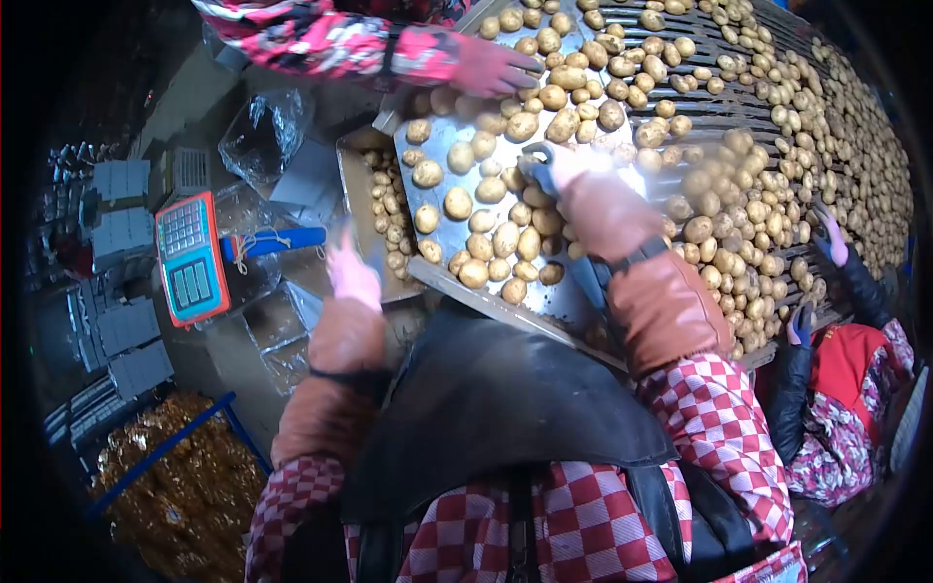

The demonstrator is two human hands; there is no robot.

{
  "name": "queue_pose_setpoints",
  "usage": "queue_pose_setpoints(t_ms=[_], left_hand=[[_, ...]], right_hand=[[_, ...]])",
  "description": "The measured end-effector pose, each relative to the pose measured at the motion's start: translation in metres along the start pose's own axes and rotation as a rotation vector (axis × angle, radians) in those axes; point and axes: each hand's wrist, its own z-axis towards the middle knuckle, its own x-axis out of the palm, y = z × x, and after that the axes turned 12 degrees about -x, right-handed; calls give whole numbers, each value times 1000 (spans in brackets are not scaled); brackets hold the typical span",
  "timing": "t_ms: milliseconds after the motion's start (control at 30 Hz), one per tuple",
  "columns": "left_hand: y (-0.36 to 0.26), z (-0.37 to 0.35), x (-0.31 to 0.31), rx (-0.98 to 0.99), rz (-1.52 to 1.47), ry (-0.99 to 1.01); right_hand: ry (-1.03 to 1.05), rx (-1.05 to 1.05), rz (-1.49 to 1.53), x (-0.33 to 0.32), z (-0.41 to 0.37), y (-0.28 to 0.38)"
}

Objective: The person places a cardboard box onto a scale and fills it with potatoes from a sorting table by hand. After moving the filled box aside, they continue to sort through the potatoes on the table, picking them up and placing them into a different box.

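My left hand [354, 270], in a pink and grey glove, is blurred by motion beside a cardboard box [346, 185] of small potatoes. Its fingers look apart, and I see nothing held in them. Over a shiny metal tray [442, 146], my right hand [562, 167] reaches among the potatoes [505, 238]. The right fingers are bent but parted, touching or close to several potatoes; a firm hold on one does not show. Some potatoes near both sides of this hand are smeared by movement.
A slatted conveyor [700, 97] carries many potatoes. Another person's pink-gloved hand [491, 68] reaches over the tray's far end; a third person [846, 369] works at right. An orange-rimmed scale [191, 257], plastic bags [267, 136] and brown netting [185, 486] lie left.
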Motion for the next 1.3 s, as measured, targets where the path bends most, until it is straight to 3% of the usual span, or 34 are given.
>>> queue_pose_setpoints(t_ms=[33,67,100,167,200,233,300,333,367,433,500,567,767,833,900,967,1000,1033,1100,1167,1200,1300], left_hand=[[-7,-8,-6,101,12,111],[-27,-19,-9,258,-73,266],[-52,-31,-10,411,-165,416],[-91,-45,-6,483,115,751],[-95,-44,3,486,110,752],[-99,-40,15,487,56,783],[-103,-39,31,492,9,816],[-103,-41,35,466,-47,766],[-106,-40,37,446,-100,715],[-105,-50,41,440,-112,637],[-111,-49,38,448,-113,652],[-118,-48,31,426,-78,691],[-113,-51,33,421,-79,648],[-114,-51,36,388,-96,648],[-109,-51,40,428,-152,628],[-112,-48,46,462,-149,648],[-115,-46,48,494,-88,632],[-120,-44,50,529,-26,614],[-140,-33,47,621,-69,601],[-150,-27,60,640,-50,578],[-155,-29,60,709,-17,525],[-161,-56,41,1027,210,522]], right_hand=[[-10,-35,196,-5,-14,10],[381,-151,860,4,7,-52],[-25,-167,1151,26,-12,-72],[-150,104,1489,9,-41,-64],[-300,171,1468,1,-41,-56],[-418,308,1239,-10,-40,-47],[-94,-200,-16,-41,-14,-58],[-223,168,365,-38,-4,-47],[-273,15,-195,-38,6,-38],[-115,-196,-650,-41,29,-39],[-192,-47,-810,-7,58,-47],[188,-33,-736,34,129,-90],[116,-35,-634,-5,62,-41],[36,-91,-458,-27,15,-28],[139,-67,627,-1,30,-139],[-161,190,1424,-21,-58,-96],[-245,95,1643,-9,-75,-107],[-187,-126,1880,-2,-90,-118],[-383,-170,1980,2,-125,-99],[-366,-413,2307,12,-143,-96],[-334,-288,2308,14,-154,-102],[-555,-380,2231,33,-180,-105]])
